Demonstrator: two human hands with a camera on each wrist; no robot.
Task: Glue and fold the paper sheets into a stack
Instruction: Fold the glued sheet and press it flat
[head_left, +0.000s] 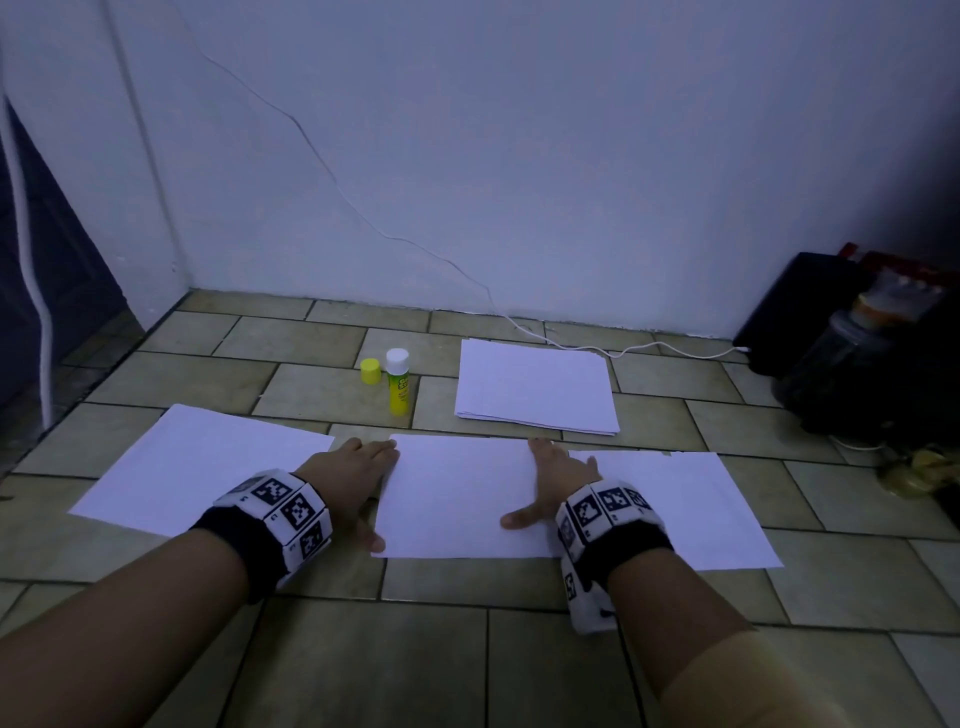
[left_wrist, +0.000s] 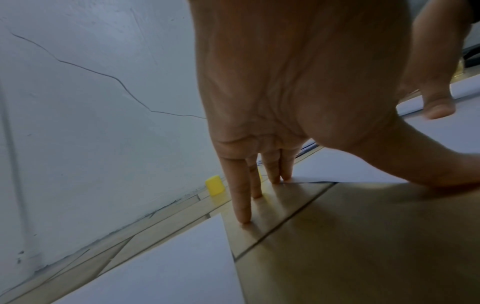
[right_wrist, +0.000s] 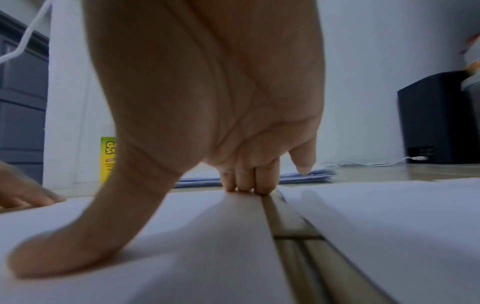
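Three white sheets lie side by side on the tiled floor: a left sheet, a middle sheet and a right sheet. My left hand lies flat at the middle sheet's left edge. Its fingers are straight on the bare tile and its thumb is at the paper. My right hand presses the middle sheet's right side, thumb spread on it and fingertips at its far edge. A yellow glue stick stands uncapped behind, its cap beside it.
A stack of white sheets lies behind the right hand. A white cable runs along the wall to a black box with jars at the right. A dark cabinet stands at the left.
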